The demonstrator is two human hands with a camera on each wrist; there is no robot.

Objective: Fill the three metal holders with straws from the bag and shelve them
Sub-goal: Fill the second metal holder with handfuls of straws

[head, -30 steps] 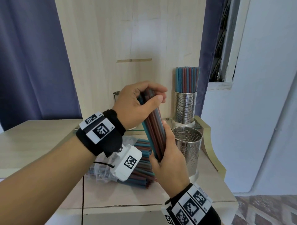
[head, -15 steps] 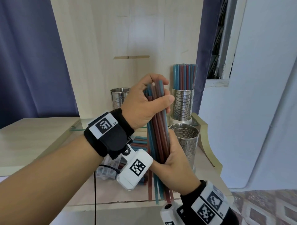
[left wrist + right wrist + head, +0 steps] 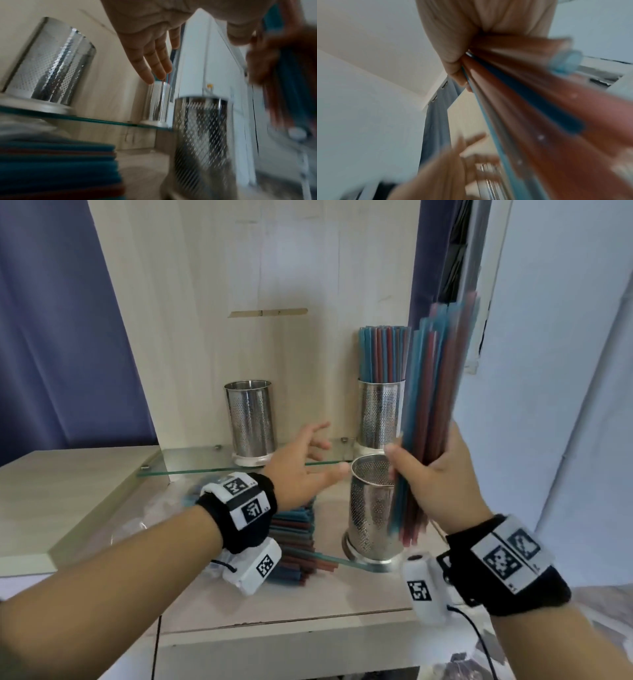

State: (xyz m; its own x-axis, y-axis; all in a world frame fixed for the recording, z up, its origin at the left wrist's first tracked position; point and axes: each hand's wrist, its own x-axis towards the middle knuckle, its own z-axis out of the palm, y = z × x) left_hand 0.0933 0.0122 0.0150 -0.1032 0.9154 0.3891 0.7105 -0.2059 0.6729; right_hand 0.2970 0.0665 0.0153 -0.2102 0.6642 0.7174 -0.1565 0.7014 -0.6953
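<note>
- Right hand [image 3: 442, 487]: grip closed round the lower part of a straw bundle [image 3: 431, 405], thumb across the front. The bundle stands near upright, leaning slightly away from the wrist, its lower ends hanging below the grip.
- Left hand [image 3: 301, 470]: fingers spread, holding nothing, just beside the rim of the empty holder [image 3: 373, 508] standing on the surface directly below and left of the right grip.
- Filled holder [image 3: 380, 416] and second empty holder [image 3: 251, 422]: on the glass shelf [image 3: 191, 467], beyond both hands.
- Bag [image 3: 294, 542] of remaining straws: lying on the surface under the left wrist.
- Risk: lower ends are uneven; outer straws may catch the rim and buckle or spill outside.
- Risk: the holder looks light and narrow; an off-centre push could tip it unless the left hand steadies it.
- Risk: the long top ends stand near the filled holder and may knock it.
</note>
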